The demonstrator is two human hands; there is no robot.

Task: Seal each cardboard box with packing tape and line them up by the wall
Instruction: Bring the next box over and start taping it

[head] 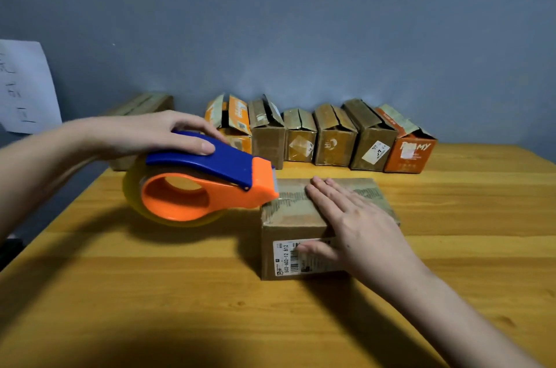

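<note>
Cardboard box under tape, mid-counter.
Your left hand (156,132) grips the orange-and-blue tape dispenser (198,184) at the brown cardboard box (296,229); your right hand (349,223) presses flat, fingers straight, on its top.

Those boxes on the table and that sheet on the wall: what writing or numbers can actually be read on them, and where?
"502-602-12 812": white label on the near box, under the right hand.
"MY": end of a larger white word, the rest blurred, on the orange box.
Sticker on the neighbouring brown box: digits too blurred.
Paper sheet: handwritten marks, unreadable.
Tape dispenser: no text shows.
</note>
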